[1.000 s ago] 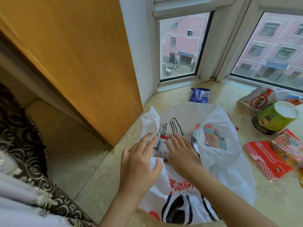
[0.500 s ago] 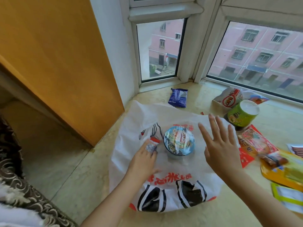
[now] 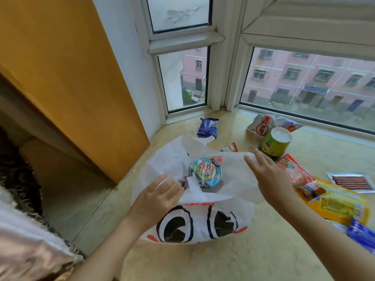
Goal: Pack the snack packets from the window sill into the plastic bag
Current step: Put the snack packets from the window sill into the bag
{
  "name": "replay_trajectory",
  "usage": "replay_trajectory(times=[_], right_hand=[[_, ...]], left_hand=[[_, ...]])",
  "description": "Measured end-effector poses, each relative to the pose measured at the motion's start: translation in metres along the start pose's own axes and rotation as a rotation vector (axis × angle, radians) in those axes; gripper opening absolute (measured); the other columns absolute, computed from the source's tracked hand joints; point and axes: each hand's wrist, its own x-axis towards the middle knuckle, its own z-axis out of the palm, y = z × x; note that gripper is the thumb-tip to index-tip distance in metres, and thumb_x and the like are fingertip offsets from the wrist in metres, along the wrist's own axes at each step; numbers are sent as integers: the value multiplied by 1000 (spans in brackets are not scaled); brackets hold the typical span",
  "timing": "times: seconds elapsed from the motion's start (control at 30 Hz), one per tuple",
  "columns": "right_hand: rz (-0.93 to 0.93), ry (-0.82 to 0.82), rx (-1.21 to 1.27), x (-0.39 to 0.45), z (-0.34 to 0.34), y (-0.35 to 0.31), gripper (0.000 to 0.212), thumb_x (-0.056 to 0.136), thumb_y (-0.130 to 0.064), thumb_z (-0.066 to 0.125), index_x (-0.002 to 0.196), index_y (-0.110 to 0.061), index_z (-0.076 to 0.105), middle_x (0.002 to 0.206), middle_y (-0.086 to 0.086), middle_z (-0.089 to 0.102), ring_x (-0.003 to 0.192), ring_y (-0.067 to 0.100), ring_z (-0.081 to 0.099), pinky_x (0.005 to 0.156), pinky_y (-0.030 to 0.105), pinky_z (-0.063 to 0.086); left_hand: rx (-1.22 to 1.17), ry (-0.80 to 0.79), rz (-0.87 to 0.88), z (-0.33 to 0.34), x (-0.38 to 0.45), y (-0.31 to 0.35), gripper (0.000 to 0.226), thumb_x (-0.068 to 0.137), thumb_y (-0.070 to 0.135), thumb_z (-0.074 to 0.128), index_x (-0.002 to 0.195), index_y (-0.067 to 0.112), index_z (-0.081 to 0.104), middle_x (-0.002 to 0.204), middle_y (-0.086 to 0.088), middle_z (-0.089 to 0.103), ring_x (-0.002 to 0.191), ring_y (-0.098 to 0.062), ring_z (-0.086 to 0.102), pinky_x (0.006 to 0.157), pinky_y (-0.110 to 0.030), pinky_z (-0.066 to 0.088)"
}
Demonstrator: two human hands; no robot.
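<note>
A white plastic bag printed with cartoon eyes lies on the window sill. A blue-lidded noodle bowl sits in its mouth. My left hand is at the bag's left opening and pinches a small packet, mostly hidden behind a flap of the bag. With straight fingers, my right hand touches the bag's right upper edge. Loose snacks lie around: a blue packet, a green cup, a red packet and a yellow packet.
A white-and-red snack bag lies by the window frame. A small red-and-white packet peeks from behind the bag. A striped packet and another blue packet lie at the right. An orange wooden panel stands at the left.
My right hand came out of the bag and moved right to its upper edge. My left hand stayed at the opening with the small packet. The camera tilted up.
</note>
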Motion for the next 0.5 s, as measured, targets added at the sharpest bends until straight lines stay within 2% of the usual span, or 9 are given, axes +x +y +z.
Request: replay_trajectory(times=[0.1,0.27,0.4,0.5], right_hand=[[-85,97,57,0,-30,-5,63,69,12,70,127,-5,56,133,25,53,114,38,59,67,40,59],[-196,256,143,4,-93,-22,61,61,17,72,118,-2,63,118,26,62,89,38,69,53,38,58],[-185,432,302,14,-144,-27,58,65,24,55,117,-1,61,117,22,63,78,39,68,53,43,58],[-142,606,495,20,-184,-26,54,70,26,46,113,0,64,110,19,67,76,37,68,62,41,59]], left_hand=[[-2,31,65,-24,10,-5,35,92,-2,50,117,12,69,117,-3,69,116,-21,60,110,-40,32],[-15,88,39,-78,29,-13,33,95,1,45,108,16,71,107,1,71,116,-18,61,109,-42,35],[57,110,-42,-127,42,-29,35,93,0,44,110,15,70,105,1,71,118,-19,60,114,-41,25],[66,96,-33,-156,47,-32,35,92,3,45,113,16,69,109,2,71,119,-18,59,110,-40,34]])
